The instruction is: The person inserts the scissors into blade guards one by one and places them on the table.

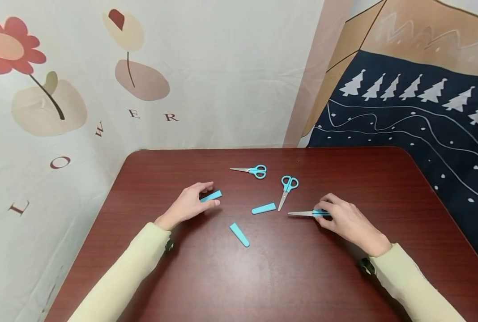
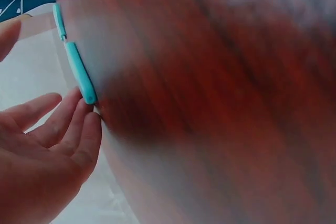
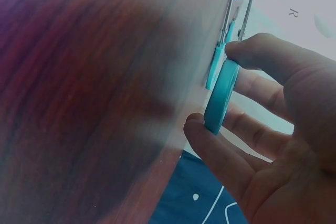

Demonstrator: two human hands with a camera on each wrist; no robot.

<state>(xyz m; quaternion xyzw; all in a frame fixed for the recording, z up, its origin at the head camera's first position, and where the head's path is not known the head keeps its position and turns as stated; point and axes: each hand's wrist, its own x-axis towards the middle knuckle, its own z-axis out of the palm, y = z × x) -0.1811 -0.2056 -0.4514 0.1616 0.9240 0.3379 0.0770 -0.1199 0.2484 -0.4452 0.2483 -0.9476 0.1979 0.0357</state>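
Right hand pinching the blue handle of a pair of scissors between thumb and fingers, blades bare and pointing left along the table; in the right wrist view the handle ring sits edge-on between thumb above and fingertip below, so the hold looks light rather than firm. Left hand resting on the table with fingers loosely curled about one end of a blue cap; in the left wrist view the fingertips meet the rounded end of the cap, though how tightly is hard to tell. Two more caps lie loose between the hands, one just beside the blade tip and one nearer the person; two further scissors lie uncovered behind them.

To fit cap to blade well, the cap's open mouth probably needs to face the point and lie in line with the blades; the scissors are best held by the handle alone, blades closed, fingers clear of the tip; a slow, straight slide should avoid jamming.
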